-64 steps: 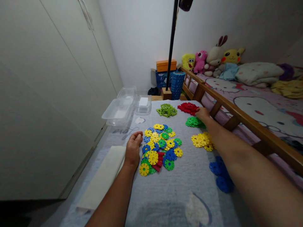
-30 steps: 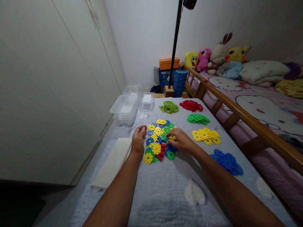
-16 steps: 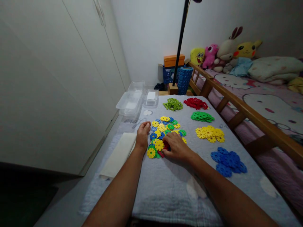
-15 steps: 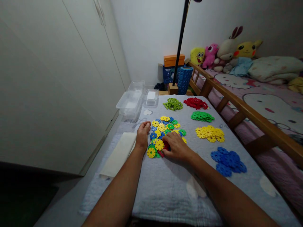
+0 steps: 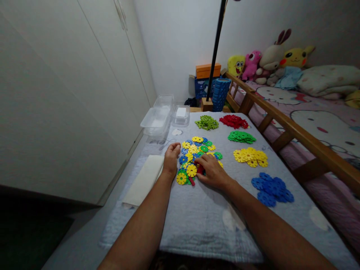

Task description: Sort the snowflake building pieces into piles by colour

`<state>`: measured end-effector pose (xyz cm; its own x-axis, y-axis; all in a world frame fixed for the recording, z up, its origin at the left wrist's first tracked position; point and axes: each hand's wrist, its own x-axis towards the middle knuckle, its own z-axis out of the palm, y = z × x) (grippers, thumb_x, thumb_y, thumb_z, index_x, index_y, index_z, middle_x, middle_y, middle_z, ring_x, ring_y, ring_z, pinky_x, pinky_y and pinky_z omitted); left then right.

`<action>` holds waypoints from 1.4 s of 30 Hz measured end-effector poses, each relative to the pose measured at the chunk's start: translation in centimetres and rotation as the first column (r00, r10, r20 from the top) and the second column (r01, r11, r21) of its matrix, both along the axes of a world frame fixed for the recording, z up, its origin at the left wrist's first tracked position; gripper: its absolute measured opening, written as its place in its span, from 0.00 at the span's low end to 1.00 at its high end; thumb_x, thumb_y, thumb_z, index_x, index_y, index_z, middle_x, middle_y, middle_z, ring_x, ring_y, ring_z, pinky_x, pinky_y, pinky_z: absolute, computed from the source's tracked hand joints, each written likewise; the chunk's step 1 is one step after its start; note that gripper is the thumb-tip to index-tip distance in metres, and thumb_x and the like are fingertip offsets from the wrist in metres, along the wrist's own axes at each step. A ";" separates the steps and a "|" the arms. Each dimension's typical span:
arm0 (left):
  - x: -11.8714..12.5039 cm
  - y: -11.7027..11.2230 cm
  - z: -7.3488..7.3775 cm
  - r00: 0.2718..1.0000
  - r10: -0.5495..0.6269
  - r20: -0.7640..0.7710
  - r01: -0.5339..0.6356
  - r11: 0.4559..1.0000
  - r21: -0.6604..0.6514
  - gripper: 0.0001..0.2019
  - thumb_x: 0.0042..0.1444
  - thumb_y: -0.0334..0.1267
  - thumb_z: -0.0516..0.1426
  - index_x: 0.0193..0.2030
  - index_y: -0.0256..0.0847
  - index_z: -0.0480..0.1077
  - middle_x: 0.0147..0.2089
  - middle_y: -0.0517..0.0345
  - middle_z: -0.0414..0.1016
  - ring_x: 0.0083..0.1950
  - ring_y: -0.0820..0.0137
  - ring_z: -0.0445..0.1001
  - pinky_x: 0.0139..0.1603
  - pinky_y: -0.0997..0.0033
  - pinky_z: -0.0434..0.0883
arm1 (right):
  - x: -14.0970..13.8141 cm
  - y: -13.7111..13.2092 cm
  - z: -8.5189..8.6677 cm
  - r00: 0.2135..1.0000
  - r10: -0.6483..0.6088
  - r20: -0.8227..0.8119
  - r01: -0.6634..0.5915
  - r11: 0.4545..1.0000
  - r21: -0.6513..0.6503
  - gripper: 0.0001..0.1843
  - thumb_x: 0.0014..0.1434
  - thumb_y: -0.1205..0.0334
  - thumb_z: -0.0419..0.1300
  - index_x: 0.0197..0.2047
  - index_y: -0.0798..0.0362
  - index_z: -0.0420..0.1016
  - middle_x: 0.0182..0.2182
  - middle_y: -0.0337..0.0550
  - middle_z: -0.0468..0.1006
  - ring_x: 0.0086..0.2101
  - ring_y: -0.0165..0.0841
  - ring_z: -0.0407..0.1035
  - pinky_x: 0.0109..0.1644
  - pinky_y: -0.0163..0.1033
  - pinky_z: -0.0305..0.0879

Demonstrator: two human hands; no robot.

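Along the left side of the frame rises a white cabinet point(image 5: 84, 93). Left of center, a folded cream cloth point(image 5: 143, 180) lies on a gray-blue tablecloth point(image 5: 185, 221), with clear plastic containers point(image 5: 156, 118) farther up. Next comes the left hand point(image 5: 172, 159), on its edge just beside the mixed pile point(image 5: 191, 170); its fingers are curled and close together, and whether anything sits inside them I cannot tell. Spread across the middle of the frame, that pile is made of notched yellow, blue and green discs that overlap one another, and a red stick point(image 5: 191, 181) juts from its lower edge. Above it, near the back of the tablecloth, is a heap of lime-green pieces point(image 5: 207, 122). At the pile's right side the right hand point(image 5: 212, 170) reaches in from the lower right, thumb and fingers closed on red pieces point(image 5: 200, 169). Behind, at upper center, a black pole point(image 5: 216, 48) stands near a blue ribbed roller point(image 5: 221, 95). Farther right, single-color heaps run from back to front: red point(image 5: 233, 121), green point(image 5: 242, 137), yellow point(image 5: 250, 155) and blue point(image 5: 272, 189). A wooden rail point(image 5: 284, 133) slants down the right side, bordering a pink bed point(image 5: 315, 127) with plush toys point(image 5: 270, 62) at upper right.
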<state>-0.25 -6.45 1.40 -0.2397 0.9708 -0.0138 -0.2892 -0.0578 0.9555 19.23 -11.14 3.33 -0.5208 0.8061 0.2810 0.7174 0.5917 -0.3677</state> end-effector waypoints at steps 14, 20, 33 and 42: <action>-0.1 0.0 -0.3 0.999 -0.019 0.047 0.019 1.000 0.011 0.15 0.52 0.46 0.63 0.43 0.41 0.72 0.40 0.58 0.75 0.42 0.71 0.72 0.44 0.71 0.69 | -1.2 -1.2 0.8 0.997 -0.080 0.013 0.078 0.989 0.125 0.15 0.60 0.49 0.65 0.33 0.52 0.76 0.42 0.50 0.73 0.45 0.44 0.63 0.51 0.50 0.58; 0.0 -0.1 -0.1 0.997 -0.026 0.069 0.025 1.000 0.018 0.15 0.52 0.46 0.63 0.43 0.41 0.71 0.39 0.59 0.74 0.41 0.71 0.72 0.41 0.72 0.69 | -2.5 -2.5 0.6 0.985 0.032 0.172 -0.047 0.995 0.085 0.16 0.56 0.47 0.67 0.35 0.52 0.77 0.39 0.49 0.73 0.44 0.45 0.61 0.50 0.51 0.57; 0.1 -0.3 0.1 0.999 -0.027 -0.040 0.027 1.000 0.010 0.14 0.50 0.45 0.63 0.41 0.42 0.74 0.40 0.58 0.76 0.40 0.71 0.72 0.45 0.70 0.70 | 2.2 1.5 0.0 0.974 -0.154 -0.168 0.173 0.980 0.104 0.05 0.63 0.60 0.60 0.35 0.51 0.73 0.37 0.47 0.74 0.42 0.42 0.65 0.48 0.46 0.60; 0.4 -0.5 0.2 0.992 -0.112 -0.059 0.113 0.993 0.022 0.15 0.51 0.47 0.64 0.43 0.43 0.74 0.41 0.56 0.77 0.43 0.67 0.73 0.48 0.67 0.71 | 3.1 2.6 -1.7 0.922 -0.304 -0.239 0.327 0.943 0.059 0.05 0.63 0.60 0.58 0.37 0.51 0.74 0.34 0.46 0.76 0.37 0.39 0.68 0.43 0.43 0.61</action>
